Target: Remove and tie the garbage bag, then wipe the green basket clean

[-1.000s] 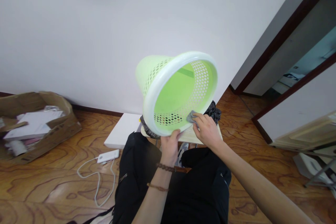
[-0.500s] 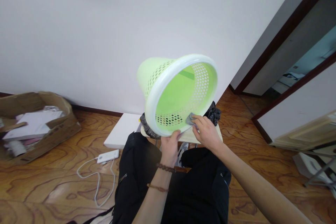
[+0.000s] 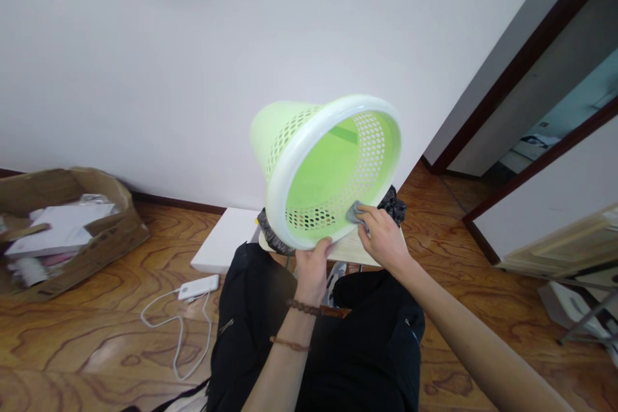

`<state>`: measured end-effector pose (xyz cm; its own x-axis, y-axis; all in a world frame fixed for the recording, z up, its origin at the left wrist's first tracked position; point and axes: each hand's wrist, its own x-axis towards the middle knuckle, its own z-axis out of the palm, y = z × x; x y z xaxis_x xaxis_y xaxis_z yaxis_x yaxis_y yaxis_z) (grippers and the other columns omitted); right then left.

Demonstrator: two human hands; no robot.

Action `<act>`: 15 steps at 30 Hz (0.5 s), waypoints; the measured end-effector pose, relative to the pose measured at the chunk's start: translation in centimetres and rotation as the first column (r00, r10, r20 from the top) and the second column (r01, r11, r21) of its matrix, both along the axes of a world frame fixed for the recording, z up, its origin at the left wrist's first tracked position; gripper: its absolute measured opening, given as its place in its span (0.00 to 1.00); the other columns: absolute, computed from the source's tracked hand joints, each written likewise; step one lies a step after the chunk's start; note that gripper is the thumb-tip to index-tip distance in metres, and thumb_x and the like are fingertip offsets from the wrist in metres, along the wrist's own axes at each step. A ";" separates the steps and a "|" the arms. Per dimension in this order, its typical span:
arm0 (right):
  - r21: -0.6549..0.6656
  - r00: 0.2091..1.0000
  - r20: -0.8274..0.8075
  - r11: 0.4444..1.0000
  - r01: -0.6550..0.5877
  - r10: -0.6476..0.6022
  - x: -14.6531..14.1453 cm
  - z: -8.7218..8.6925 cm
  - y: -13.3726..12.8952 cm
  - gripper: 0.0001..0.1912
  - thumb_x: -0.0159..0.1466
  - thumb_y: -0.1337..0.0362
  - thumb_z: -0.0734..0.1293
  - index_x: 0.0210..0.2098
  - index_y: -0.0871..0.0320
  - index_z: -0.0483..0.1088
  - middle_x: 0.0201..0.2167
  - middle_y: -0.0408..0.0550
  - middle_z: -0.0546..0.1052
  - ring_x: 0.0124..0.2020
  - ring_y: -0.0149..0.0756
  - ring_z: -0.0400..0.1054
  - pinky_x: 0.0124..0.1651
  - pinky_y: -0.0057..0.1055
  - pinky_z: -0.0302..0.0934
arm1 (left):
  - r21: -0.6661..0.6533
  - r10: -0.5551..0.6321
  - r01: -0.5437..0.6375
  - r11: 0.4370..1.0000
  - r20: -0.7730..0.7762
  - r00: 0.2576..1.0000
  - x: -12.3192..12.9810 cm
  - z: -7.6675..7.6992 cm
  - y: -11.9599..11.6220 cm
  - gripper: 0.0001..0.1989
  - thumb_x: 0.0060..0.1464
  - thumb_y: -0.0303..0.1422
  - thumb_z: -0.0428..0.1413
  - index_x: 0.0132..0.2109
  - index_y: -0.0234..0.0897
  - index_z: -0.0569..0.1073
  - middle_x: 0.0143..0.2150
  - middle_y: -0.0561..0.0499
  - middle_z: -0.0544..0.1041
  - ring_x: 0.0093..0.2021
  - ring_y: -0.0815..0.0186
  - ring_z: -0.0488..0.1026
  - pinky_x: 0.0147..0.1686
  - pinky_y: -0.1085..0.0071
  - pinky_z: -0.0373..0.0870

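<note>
A light green plastic waste basket (image 3: 290, 148) with a white rim and rows of holes lies tilted, its mouth facing me. My left hand (image 3: 311, 267) grips the lower rim, thumb on top and the fingers hidden beneath. In my right hand (image 3: 383, 238) is a small grey cloth (image 3: 356, 212), pressed against the inner wall near the lower right of the rim. Under the basket is a small pale wooden stool (image 3: 355, 250). Black plastic bag material (image 3: 393, 206) shows on the right of the basket, and more of it on the left.
A cardboard box (image 3: 111, 232) holding papers and packaging sits at the far left. A white flat box (image 3: 219, 238) and a white power strip (image 3: 198, 287) with a looped cable lie on the wooden floor. The wall rises just behind the basket; a doorway (image 3: 521, 90) opens at right.
My right hand has slid the cloth slightly right and up along the inside of the basket. The basket has shifted a little upward, while my left hand keeps its hold.
</note>
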<state>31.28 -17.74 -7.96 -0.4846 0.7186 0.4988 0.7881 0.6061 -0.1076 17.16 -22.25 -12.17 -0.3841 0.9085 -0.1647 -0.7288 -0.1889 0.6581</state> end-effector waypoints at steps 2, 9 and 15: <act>0.031 0.998 -0.012 0.998 0.060 -0.060 0.6 0.4 0.6 0.12 0.60 0.71 0.58 0.43 0.59 0.67 0.50 0.52 0.67 0.45 0.43 0.61 0.50 0.43 0.57 | -0.007 0.006 -0.006 1.000 0.001 1.000 0.0 0.1 0.0 0.20 0.42 0.23 0.60 0.45 0.35 0.71 0.46 0.46 0.75 0.48 0.59 0.71 0.51 0.56 0.66; -0.035 0.995 0.010 0.995 -0.096 0.097 -1.0 -0.8 -1.0 0.12 0.62 0.70 0.57 0.44 0.60 0.66 0.49 0.52 0.68 0.48 0.41 0.61 0.52 0.38 0.57 | 0.029 -0.017 0.018 0.999 -0.021 1.000 0.0 -0.1 -0.1 0.19 0.43 0.24 0.59 0.46 0.33 0.71 0.44 0.45 0.76 0.47 0.59 0.72 0.51 0.56 0.65; 0.033 0.999 0.010 0.998 0.045 -0.045 0.2 0.3 0.3 0.12 0.61 0.70 0.58 0.44 0.59 0.67 0.50 0.51 0.68 0.45 0.43 0.61 0.49 0.42 0.58 | -0.018 0.008 -0.009 1.000 -0.004 1.000 -0.1 0.2 -0.1 0.19 0.41 0.23 0.60 0.45 0.34 0.72 0.43 0.46 0.76 0.46 0.59 0.72 0.50 0.55 0.66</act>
<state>31.43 -17.46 -7.69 -0.4578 0.7231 0.5172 0.8157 0.5731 -0.0793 17.08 -22.38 -11.93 -0.3925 0.9021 -0.1794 -0.7246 -0.1831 0.6643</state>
